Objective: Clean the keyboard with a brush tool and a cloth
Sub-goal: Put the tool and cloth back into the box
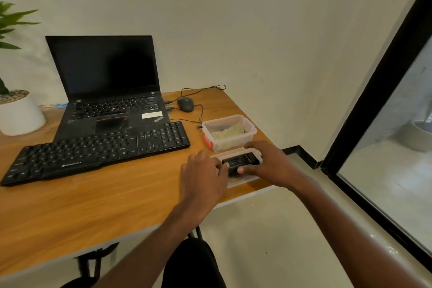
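Note:
A black external keyboard lies on the wooden desk in front of an open laptop. To its right stands an open clear plastic box holding a pale green cloth. Just in front of the box lies its clear lid with a small black brush tool on it. My left hand and my right hand both grip the black tool from either side, fingers curled round its ends.
A black wired mouse and its cable sit behind the box. A white plant pot stands at the desk's far left. The desk's right edge is just past the lid; a glass partition with a black frame rises at right.

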Available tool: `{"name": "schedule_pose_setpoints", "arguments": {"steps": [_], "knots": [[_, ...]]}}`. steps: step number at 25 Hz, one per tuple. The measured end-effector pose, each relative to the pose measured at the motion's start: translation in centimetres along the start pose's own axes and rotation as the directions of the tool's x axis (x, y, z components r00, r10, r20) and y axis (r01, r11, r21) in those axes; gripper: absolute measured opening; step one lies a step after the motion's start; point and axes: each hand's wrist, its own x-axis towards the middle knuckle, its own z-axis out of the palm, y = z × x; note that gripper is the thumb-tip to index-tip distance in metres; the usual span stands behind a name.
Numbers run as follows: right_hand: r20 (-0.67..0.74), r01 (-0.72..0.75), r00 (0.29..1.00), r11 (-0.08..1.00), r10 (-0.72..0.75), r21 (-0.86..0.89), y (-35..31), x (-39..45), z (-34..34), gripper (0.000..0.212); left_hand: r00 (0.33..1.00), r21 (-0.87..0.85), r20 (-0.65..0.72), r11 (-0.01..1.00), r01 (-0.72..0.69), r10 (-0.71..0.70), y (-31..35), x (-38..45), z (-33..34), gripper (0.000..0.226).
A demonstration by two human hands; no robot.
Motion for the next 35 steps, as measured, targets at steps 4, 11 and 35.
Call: {"name": "schedule_pose_setpoints", "arguments": {"steps": [4,11,35], "knots": [[0.097,0.12,0.989,0.983,-0.107,-0.137,-0.4,-0.1,0.0,0.067,1.0,-0.049,0.015,0.999,-0.011,0.011,-0.4,-0.7,1.0,0.035],[-0.132,0.179,0.973,0.98,-0.189,-0.087,-0.6,1.8,-0.3,0.055,0.987,-0.023,-0.098,0.991,-0.129,0.127,-3.3,2.0,0.5,0.052],[-0.198,0.106,0.969,0.973,-0.148,-0.206,-2.9,11.6,-2.0,0.043,0.988,-0.068,-0.112,0.991,-0.117,0.109,-4.0,3.5,1.2,0.044]]}}
